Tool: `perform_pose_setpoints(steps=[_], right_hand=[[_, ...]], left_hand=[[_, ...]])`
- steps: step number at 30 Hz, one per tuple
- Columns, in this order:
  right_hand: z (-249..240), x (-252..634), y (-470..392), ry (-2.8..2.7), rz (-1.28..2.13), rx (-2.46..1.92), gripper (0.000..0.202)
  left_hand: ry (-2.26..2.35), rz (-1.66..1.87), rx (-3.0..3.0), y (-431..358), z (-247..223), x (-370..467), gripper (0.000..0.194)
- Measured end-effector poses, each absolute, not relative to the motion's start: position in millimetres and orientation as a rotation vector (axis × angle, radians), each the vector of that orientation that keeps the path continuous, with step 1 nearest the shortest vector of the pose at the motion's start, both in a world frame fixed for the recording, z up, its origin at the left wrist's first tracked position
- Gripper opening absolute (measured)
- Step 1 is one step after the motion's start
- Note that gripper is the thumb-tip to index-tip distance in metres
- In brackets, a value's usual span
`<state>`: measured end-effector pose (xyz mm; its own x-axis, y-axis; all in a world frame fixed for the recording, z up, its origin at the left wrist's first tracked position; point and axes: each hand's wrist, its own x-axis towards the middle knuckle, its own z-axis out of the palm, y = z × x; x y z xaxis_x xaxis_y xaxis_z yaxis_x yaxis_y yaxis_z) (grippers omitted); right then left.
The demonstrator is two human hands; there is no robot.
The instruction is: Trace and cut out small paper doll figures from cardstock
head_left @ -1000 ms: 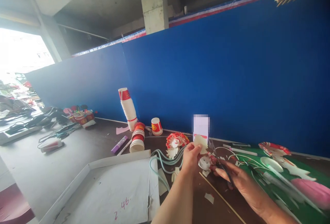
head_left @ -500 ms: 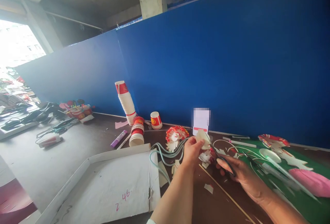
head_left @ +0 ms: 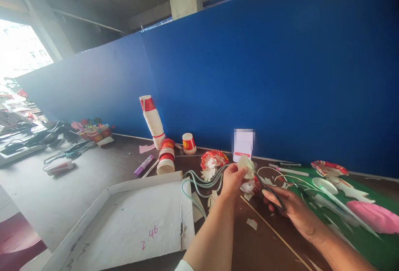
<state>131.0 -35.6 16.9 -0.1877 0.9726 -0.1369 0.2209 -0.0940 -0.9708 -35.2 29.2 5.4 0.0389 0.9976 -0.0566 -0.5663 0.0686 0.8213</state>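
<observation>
Between the thumb and fingers of my left hand (head_left: 232, 179) is a small cream piece of paper (head_left: 246, 166), its outer edge looking rounded. My right hand (head_left: 291, 206) is closed round the black handles of a pair of scissors (head_left: 272, 196), whose blades reach the paper's right edge. Just below the paper lies a red and white cut paper cup (head_left: 249, 186), partly hidden by my hands. Left of my left hand sits another cup cut into a fringed, flower-like shape (head_left: 213, 163). Paper scraps, one a pale offcut (head_left: 252, 224), lie on the dark table under my wrists.
A leaning stack of paper cups (head_left: 152, 123) and a single cup (head_left: 188, 144) stand by the blue partition (head_left: 249, 75). A shallow white cardboard box (head_left: 124, 229) lies front left, pale tubing (head_left: 199, 186) beside it. A thin wooden stick (head_left: 274, 231) crosses the table; a pink piece (head_left: 372, 217) lies right.
The paper in my left hand has turned and its outline now looks rounder, with the top corner gone. The scissors stay at its right edge; both hands have barely shifted.
</observation>
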Motion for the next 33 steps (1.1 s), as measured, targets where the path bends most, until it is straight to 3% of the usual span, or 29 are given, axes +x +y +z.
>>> perform_pose_setpoints(steps=[16,33], right_hand=[[18.5,131.3,-36.9,-1.509,1.31,-1.384,0.043],[21.2,129.0,-38.4,-1.532,1.274,-1.335,0.03]], left_hand=[[0.764,1.37,0.705,28.3,6.2,-34.2,0.048],[0.77,1.381,0.703,25.0,9.3,-34.7,0.044]])
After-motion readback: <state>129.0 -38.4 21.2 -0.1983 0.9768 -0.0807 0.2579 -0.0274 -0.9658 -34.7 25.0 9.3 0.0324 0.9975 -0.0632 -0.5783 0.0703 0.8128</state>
